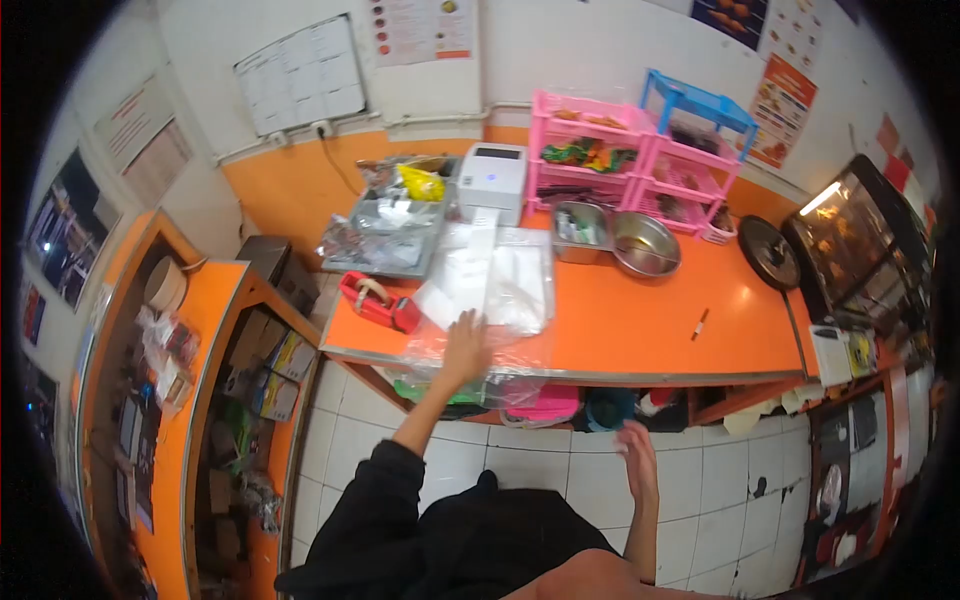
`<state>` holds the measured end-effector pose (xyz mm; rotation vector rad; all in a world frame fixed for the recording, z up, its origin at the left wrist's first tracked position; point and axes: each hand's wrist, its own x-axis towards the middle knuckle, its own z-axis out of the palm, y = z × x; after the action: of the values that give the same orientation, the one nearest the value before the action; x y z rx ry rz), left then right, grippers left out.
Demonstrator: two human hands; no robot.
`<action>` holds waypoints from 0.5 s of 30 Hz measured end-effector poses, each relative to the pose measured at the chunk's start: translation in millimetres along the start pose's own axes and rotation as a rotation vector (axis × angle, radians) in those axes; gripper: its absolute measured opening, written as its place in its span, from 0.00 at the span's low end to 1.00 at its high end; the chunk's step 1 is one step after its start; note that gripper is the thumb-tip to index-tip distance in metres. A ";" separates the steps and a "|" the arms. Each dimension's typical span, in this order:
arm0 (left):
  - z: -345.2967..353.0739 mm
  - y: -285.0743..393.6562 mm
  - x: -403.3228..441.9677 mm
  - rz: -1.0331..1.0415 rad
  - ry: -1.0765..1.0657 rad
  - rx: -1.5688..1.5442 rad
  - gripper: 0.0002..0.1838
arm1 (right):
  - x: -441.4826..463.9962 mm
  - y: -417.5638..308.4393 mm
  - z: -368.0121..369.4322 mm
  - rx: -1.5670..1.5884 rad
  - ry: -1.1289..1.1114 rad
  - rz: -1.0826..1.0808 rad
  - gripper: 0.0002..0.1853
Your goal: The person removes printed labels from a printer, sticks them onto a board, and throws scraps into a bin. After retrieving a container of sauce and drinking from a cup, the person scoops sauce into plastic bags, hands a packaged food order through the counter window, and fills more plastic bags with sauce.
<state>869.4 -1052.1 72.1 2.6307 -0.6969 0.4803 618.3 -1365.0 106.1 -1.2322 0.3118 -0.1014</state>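
Handle thin film with light, flat fingertips, without dragging the layers or creasing the white paper strip just in front of the white printer. Clear plastic bags lying on the orange table in front of the white printer, under and around the left hand: palm down, fingers mostly extended, too blurred to tell any pinch. Right hand bare and loosely spread, well apart from the bags, nearer the body and to the right of the white printer.

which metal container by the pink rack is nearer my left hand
The squarish container, nearest the white printer. The round bowl sits to the container's right, farther from your left hand.
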 end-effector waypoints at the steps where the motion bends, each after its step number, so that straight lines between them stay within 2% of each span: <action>1: -13.0 10.8 -18.5 0.000 -0.017 -0.068 0.33 | 33.9 -6.3 26.9 -0.029 -0.088 -0.041 0.16; 3: -37.7 25.0 -60.9 -0.037 -0.058 -0.185 0.34 | 99.3 -16.4 79.2 -0.124 -0.213 -0.105 0.15; 5: -64.7 39.6 -104.5 -0.130 -0.117 -0.254 0.33 | 167.2 -20.0 127.5 -0.398 -0.261 -0.283 0.14; 7: -81.9 34.7 -139.5 -0.219 -0.149 -0.275 0.31 | 245.4 -17.3 167.0 -0.367 -0.381 -0.205 0.14; 9: -95.6 24.6 -164.4 -0.448 -0.306 -0.312 0.30 | 313.2 -9.8 203.9 -0.349 -0.347 -0.217 0.16; 10: -104.9 18.4 -166.5 -0.475 -0.305 -0.314 0.30 | 335.4 -10.3 220.6 -0.416 -0.292 -0.233 0.17; 14: -139.5 -22.5 -144.0 -0.582 -0.140 -0.333 0.26 | 456.0 21.4 251.2 -0.664 -0.171 -0.229 0.21; 15: -146.7 -33.8 -135.8 -0.584 -0.078 -0.313 0.24 | 493.0 38.7 251.1 -0.808 -0.040 -0.230 0.25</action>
<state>742.9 -906.7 134.9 2.4020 0.0014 0.0862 1157.0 -1243.5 55.6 -2.0690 0.1731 -0.1561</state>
